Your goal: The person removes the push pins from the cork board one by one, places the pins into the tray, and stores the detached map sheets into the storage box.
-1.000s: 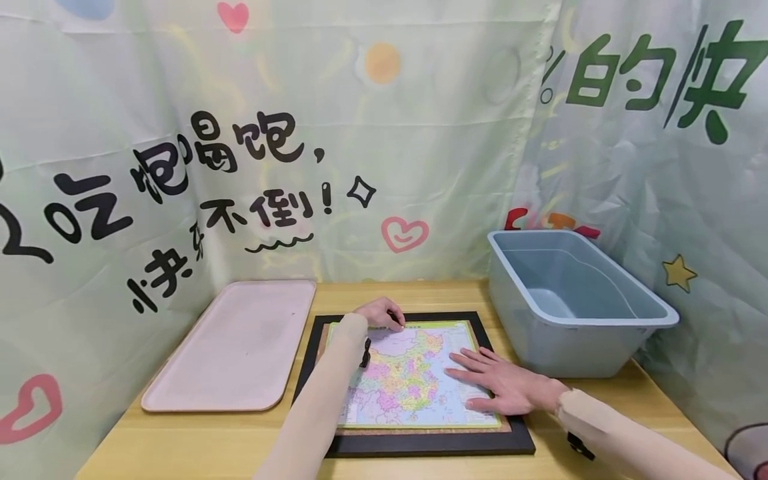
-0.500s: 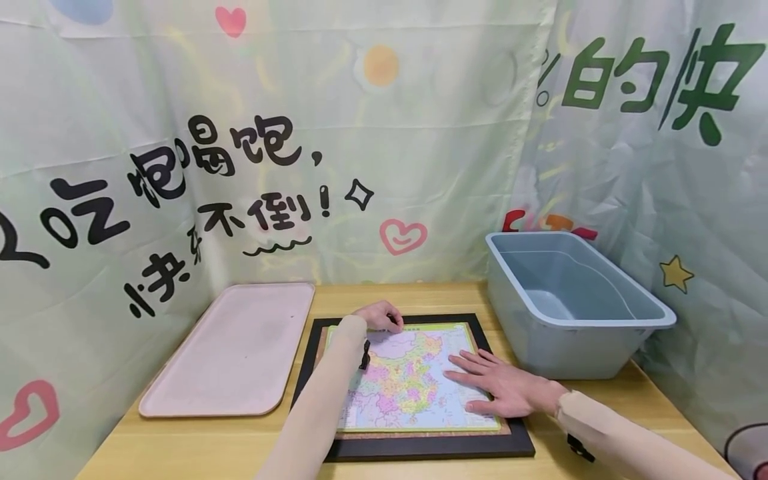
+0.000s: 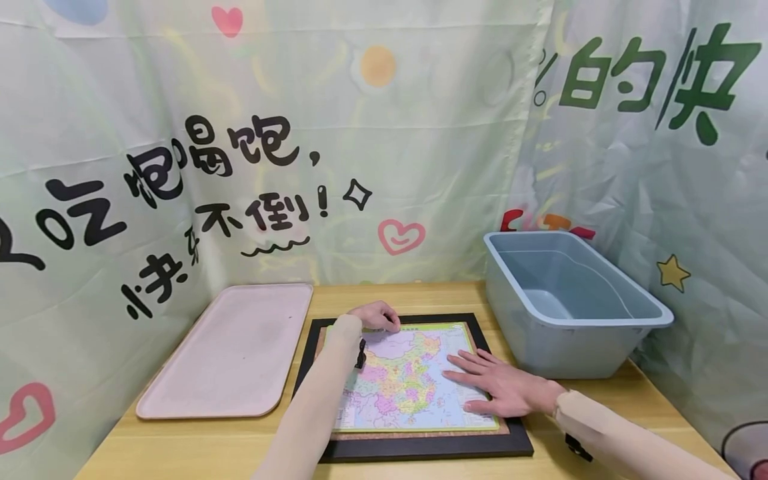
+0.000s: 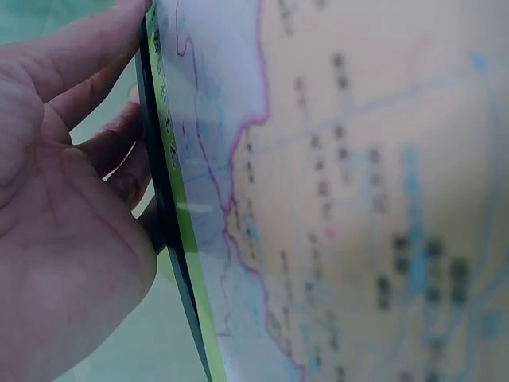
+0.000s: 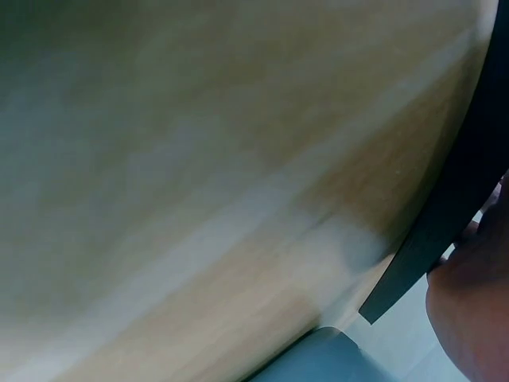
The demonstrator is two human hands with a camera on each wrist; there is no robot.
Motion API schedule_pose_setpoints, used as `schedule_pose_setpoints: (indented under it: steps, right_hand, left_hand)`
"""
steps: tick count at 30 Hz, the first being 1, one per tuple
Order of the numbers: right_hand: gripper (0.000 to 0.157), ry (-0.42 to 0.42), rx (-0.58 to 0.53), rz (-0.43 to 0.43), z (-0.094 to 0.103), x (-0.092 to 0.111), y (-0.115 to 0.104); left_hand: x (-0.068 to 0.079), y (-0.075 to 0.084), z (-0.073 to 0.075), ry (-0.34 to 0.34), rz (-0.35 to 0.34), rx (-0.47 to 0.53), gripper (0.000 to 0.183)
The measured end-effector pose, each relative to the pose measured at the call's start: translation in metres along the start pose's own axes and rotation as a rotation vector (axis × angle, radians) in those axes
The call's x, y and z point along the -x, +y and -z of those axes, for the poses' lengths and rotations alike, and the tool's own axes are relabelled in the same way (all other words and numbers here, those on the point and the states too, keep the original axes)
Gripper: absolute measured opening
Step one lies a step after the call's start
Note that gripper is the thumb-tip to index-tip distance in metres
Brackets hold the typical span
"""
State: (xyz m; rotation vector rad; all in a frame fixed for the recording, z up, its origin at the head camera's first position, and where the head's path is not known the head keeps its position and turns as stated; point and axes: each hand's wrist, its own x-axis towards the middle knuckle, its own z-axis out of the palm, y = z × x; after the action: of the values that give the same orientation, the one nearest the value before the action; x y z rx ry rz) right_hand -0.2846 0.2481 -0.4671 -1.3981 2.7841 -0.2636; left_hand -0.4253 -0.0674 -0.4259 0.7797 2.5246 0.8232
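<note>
A colourful paper map (image 3: 396,380) with a yellow-green border lies over a black-framed cork board (image 3: 429,448) on the wooden table. At its top edge my left hand (image 3: 375,316) has bent fingers, and the fingertips pinch the border. In the left wrist view the left hand (image 4: 71,183) shows its palm, with fingers curled close against the green margin and black edge. My right hand (image 3: 495,385) rests flat on the map's right side, fingers spread. The right wrist view catches only part of the right hand (image 5: 473,290), beside the black frame edge (image 5: 445,199).
To the left lies a flat pink tray (image 3: 231,350). A deep grey-blue plastic bin (image 3: 561,347) stands at the back right, close to the frame's corner. Printed fabric (image 3: 336,80) hangs behind and along both sides of the wooden table (image 3: 198,447).
The head view shifts slightly, so the whole scene sits a little further left. Both hands keep their places on the map.
</note>
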Motion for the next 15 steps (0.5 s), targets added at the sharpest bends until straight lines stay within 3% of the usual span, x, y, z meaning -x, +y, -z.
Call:
schedule_pose_setpoints:
  steps: [11, 15]
  right_hand:
    - [0.059, -0.001, -0.003, 0.009, 0.0002, -0.0012, -0.0006]
    - [0.058, 0.023, 0.007, 0.029, -0.0027, -0.0002, -0.0003]
  left_hand:
    - [-0.0021, -0.0062, 0.0011, 0.062, 0.018, 0.086, 0.017]
    - [-0.0007, -0.0079, 0.0026, 0.109, -0.011, 0.103, 0.015]
